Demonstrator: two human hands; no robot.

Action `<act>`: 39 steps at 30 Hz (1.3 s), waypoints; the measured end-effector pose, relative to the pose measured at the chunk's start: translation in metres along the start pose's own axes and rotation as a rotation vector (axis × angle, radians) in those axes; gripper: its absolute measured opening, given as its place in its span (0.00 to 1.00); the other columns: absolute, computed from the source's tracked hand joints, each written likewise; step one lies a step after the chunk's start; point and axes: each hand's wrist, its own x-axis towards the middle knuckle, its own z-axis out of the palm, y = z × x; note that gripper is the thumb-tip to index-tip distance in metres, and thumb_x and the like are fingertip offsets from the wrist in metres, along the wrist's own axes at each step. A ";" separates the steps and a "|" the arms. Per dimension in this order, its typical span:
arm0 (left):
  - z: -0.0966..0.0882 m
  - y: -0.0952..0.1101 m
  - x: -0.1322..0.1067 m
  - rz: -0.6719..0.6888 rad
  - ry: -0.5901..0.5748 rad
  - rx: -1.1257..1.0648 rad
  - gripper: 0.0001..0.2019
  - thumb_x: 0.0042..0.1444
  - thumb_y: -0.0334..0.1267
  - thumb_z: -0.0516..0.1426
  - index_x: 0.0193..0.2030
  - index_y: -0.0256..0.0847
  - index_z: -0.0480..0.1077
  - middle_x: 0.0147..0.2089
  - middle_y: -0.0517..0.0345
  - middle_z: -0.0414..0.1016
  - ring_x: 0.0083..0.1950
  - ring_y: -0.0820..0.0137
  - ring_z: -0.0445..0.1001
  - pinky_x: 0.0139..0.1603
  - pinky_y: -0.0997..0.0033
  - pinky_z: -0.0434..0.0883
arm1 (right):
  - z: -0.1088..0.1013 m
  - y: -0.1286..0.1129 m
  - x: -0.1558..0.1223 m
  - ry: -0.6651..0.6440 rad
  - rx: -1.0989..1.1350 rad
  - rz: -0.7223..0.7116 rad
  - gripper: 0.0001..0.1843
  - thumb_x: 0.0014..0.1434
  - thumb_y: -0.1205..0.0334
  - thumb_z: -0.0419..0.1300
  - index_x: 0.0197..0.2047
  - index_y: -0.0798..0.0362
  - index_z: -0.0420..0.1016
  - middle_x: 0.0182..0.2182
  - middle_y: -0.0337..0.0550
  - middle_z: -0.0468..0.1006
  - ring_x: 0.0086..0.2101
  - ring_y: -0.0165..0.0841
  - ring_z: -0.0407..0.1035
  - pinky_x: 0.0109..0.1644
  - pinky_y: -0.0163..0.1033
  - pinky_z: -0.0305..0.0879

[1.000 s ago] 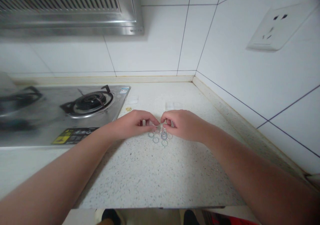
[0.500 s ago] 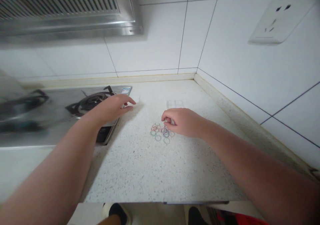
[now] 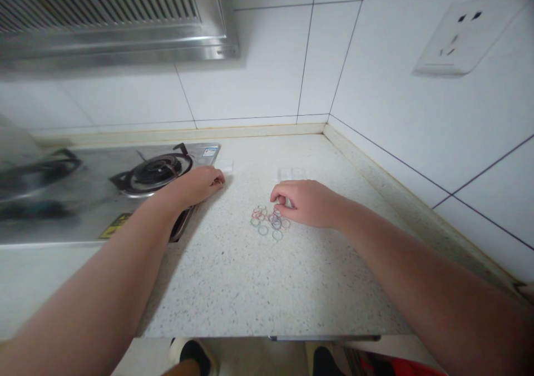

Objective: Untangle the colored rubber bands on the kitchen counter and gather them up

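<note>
Resting on the speckled white stone countertop (image 3: 250, 287), the right hand (image 3: 306, 202) is curling its fingers at the 3 o'clock edge of the small heap of thin coloured rubber rings (image 3: 267, 220), thumb and forefinger pinched close together; whether a ring is actually caught between them, I cannot tell. The left hand (image 3: 200, 184) is lying at 10 o'clock from the heap, fingers loosely bent beside the corner of the steel gas hob (image 3: 125, 198), tips touching something small and tan, too tiny to identify. The risk I am seeing: these rings are light and tangled, so a pinch could be dragging neighbours along, scattering them or flicking 1 off the counter's front edge at 6 o'clock.
</note>
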 end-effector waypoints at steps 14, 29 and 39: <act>-0.005 0.037 -0.003 -0.052 -0.020 -0.182 0.09 0.61 0.38 0.51 0.40 0.39 0.71 0.38 0.50 0.76 0.37 0.66 0.72 0.38 0.67 0.63 | -0.003 0.006 -0.001 -0.020 -0.054 -0.055 0.11 0.60 0.58 0.59 0.46 0.49 0.74 0.37 0.38 0.80 0.35 0.31 0.70 0.36 0.37 0.55; 0.001 0.109 -0.019 0.252 -0.125 -0.906 0.10 0.61 0.41 0.58 0.46 0.41 0.77 0.37 0.56 0.79 0.31 0.75 0.71 0.34 0.75 0.67 | -0.007 0.004 0.001 -0.023 -0.093 -0.103 0.08 0.61 0.60 0.57 0.41 0.50 0.76 0.37 0.41 0.80 0.38 0.34 0.71 0.39 0.38 0.59; 0.004 0.107 -0.020 0.262 -0.043 -0.958 0.14 0.64 0.41 0.55 0.51 0.41 0.77 0.33 0.57 0.77 0.34 0.73 0.72 0.37 0.73 0.70 | -0.007 0.006 0.000 -0.025 -0.087 -0.095 0.09 0.61 0.62 0.56 0.42 0.51 0.76 0.38 0.42 0.80 0.38 0.35 0.71 0.39 0.38 0.58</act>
